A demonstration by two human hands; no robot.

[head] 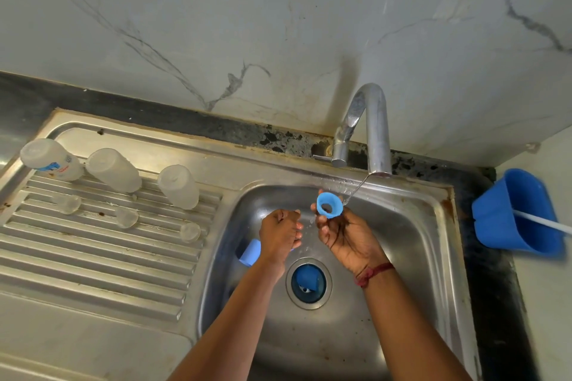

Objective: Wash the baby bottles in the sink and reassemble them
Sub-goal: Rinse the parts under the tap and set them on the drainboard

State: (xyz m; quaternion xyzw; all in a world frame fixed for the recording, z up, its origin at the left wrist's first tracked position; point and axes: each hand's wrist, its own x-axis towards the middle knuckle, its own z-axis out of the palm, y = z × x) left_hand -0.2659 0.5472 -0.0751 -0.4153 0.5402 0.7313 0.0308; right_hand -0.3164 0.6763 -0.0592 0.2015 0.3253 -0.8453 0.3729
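My right hand [342, 233] pinches a blue bottle collar ring [329, 205] over the sink basin [402, 257], just beside a thin stream of water from the tap [373, 130]. To its left my left hand [280, 233] hovers with curled fingers and I cannot tell whether it holds anything. Two more blue parts lie in the basin: one [250, 252] partly behind my left hand, one [307, 278] in the drain. Three clear bottles [51, 159] [113, 169] [179, 185] stand upside down on the drainboard, with three clear teats [66, 203] [127, 217] [190, 231] in front of them.
The ribbed steel drainboard [93, 257] fills the left side. A blue plastic container [517, 213] with a white stick in it sits on the dark counter to the right of the sink. A marble wall rises behind the tap.
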